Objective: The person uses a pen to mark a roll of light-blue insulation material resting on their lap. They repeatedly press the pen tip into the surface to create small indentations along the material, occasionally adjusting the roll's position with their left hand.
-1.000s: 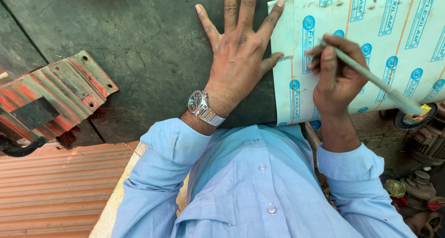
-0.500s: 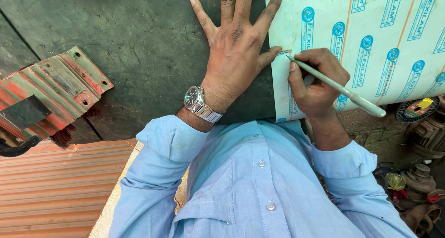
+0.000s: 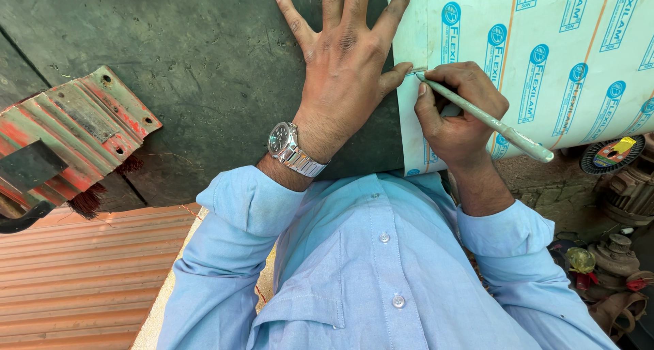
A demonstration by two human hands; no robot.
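Shifted leftward since a second ago, right hand [image 3: 456,111], grip closed around a pale scribing tool [image 3: 487,120], tip at the left edge of the printed laminate sheet [image 3: 545,57]. Beyond, left hand [image 3: 347,64] spread flat, holding nothing, on the dark table [image 3: 170,64].

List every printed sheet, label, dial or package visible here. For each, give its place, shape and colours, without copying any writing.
Printed sheet: upper right under the right hand, flat, pale with rows of blue round marks and orange lines.
Round disc label: far right edge, yellow and red on a dark ribbed disc.
Watch dial: left wrist, round, dark face, silver case.
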